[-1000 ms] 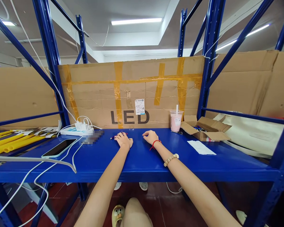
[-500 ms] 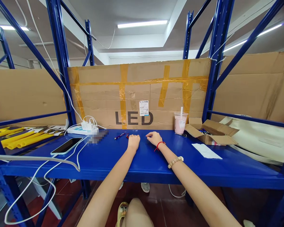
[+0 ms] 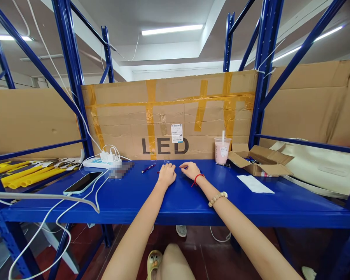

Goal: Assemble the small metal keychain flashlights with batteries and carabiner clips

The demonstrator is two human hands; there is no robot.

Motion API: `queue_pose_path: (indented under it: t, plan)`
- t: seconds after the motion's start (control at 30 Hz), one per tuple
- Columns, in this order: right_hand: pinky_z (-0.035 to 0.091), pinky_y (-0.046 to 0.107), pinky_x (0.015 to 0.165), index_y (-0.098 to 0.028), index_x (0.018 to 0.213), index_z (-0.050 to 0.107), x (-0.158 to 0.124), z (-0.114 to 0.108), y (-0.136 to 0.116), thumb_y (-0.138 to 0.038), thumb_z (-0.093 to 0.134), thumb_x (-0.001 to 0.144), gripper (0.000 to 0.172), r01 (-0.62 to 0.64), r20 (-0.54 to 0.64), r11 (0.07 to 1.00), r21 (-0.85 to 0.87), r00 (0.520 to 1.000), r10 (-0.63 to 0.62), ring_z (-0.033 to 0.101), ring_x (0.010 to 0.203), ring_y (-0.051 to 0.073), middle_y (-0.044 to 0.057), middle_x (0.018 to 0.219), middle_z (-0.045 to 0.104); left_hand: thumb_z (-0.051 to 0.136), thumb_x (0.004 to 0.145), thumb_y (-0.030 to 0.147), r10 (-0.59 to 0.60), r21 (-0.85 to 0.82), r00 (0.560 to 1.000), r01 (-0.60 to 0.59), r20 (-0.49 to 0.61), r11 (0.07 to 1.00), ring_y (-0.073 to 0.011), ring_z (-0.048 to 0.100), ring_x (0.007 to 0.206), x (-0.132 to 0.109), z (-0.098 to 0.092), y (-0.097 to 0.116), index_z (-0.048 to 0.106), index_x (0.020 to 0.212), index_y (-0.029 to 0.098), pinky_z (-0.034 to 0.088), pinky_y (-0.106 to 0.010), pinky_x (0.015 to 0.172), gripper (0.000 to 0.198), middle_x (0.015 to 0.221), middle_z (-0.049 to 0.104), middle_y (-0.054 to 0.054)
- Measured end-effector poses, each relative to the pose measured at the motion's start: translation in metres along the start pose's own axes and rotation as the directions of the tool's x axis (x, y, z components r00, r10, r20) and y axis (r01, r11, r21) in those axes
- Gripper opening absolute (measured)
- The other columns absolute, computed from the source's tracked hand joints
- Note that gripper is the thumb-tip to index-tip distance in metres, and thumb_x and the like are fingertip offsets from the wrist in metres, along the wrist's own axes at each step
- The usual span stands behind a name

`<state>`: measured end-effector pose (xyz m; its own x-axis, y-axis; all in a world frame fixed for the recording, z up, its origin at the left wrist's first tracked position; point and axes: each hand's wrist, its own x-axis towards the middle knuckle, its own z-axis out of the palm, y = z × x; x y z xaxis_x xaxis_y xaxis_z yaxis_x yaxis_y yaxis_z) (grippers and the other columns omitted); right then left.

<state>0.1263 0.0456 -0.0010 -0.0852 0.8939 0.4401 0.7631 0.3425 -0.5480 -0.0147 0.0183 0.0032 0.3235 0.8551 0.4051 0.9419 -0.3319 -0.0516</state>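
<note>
My left hand [image 3: 167, 174] rests on the blue shelf top [image 3: 128, 194], palm down, with its fingers slightly apart. A small dark bit [image 3: 158, 172] shows at its left edge, mostly hidden. Farther left lies a purple-blue pen [image 3: 148, 168], not touched by either hand. My right hand [image 3: 190, 170], with a red cord and a beaded bracelet at the wrist, is curled with thumb and index finger close together. What its fingers hold, if anything, is hidden; a dark sliver [image 3: 201, 172] shows beside it.
On the left are a phone [image 3: 83, 182], white cables and a power strip [image 3: 102, 162]. To the right stand a pink drink cup [image 3: 222, 151], an open carton [image 3: 262, 160] and a white paper [image 3: 255, 184]. A cardboard sheet [image 3: 122, 128] closes the back; blue posts flank the shelf.
My left hand has loosened from a closed grip and shifted slightly right, its fingers spreading; the small red-dark thing by it is less visible. My right hand has hardly moved.
</note>
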Motion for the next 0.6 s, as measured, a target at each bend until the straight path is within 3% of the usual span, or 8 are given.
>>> queue_pose_path:
  t: [0.13, 0.23, 0.6]
  plan:
    - [0.048, 0.023, 0.076, -0.023, 0.086, 0.069, -0.003, -0.002, -0.003, -0.016, 0.053, 0.07, 0.023, 0.01, 0.022, 1.0, -0.006, 1.0, -0.01, 0.061, 0.083, 0.013, -0.003, 0.088, 0.068, 0.039, 0.085, 0.024, -0.178, -0.013, 0.983, 0.178, 0.046, 0.984, -0.0319, 0.039, 0.117, -0.001, 0.005, -0.014, 0.05, 0.115, 0.008, 0.029, -0.043, 0.095, 0.036, 0.12, 0.05, -0.016]
    - [0.048, 0.023, 0.077, -0.023, 0.086, 0.069, -0.005, -0.004, -0.005, -0.015, 0.052, 0.07, 0.024, 0.021, 0.037, 1.0, -0.008, 0.999, -0.021, 0.061, 0.083, 0.013, -0.003, 0.088, 0.068, 0.039, 0.086, 0.025, -0.24, -0.041, 0.967, 0.244, 0.089, 0.969, -0.031, 0.047, 0.109, -0.001, 0.008, -0.02, 0.05, 0.115, 0.009, 0.034, -0.044, 0.09, 0.036, 0.117, 0.053, -0.016]
    - [0.047, 0.023, 0.076, -0.023, 0.087, 0.069, -0.001, -0.001, -0.003, -0.016, 0.052, 0.071, 0.024, 0.05, 0.055, 0.999, -0.003, 0.997, -0.05, 0.062, 0.082, 0.014, -0.002, 0.089, 0.068, 0.044, 0.082, 0.021, -0.1, -0.188, 0.994, 0.107, 0.044, 0.976, -0.0192, 0.059, 0.092, 0.001, -0.003, -0.012, 0.06, 0.097, 0.021, 0.038, -0.034, 0.086, 0.022, 0.092, 0.067, -0.001]
